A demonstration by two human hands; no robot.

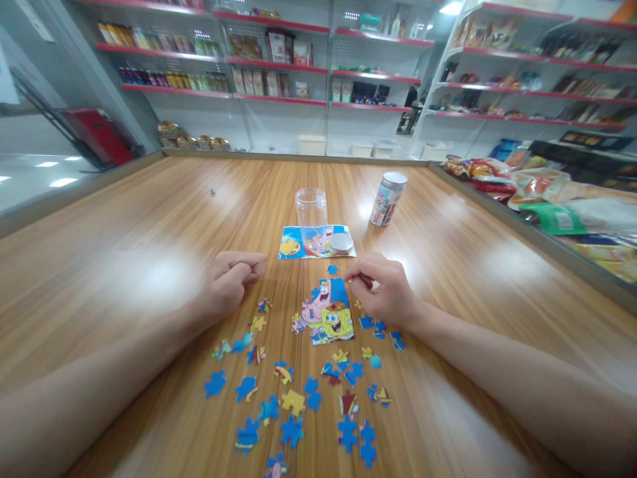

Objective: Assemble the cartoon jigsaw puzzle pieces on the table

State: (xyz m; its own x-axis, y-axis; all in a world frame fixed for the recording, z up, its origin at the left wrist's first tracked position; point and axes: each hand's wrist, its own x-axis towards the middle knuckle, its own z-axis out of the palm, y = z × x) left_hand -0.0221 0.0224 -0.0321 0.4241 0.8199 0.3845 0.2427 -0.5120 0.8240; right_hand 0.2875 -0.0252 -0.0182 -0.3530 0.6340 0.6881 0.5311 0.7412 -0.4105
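A partly joined jigsaw puzzle lies on the wooden table, showing a yellow cartoon sponge and a pink starfish. To its left, my left hand rests on the tabletop in a loose fist, with nothing visible in it. My right hand is beside the puzzle's upper right corner, fingers curled and fingertips close to the edge; whatever they hold, if anything, is hidden. A loose blue puzzle piece lies just above the puzzle. Several more pieces, such as a yellow piece and a blue piece, are scattered nearer to me.
Beyond the puzzle, a clear jar and a silver lid stand on a picture card. A printed can is farther right. Packaged snacks line the right side, past the table's raised edge. Stocked shelves stand behind.
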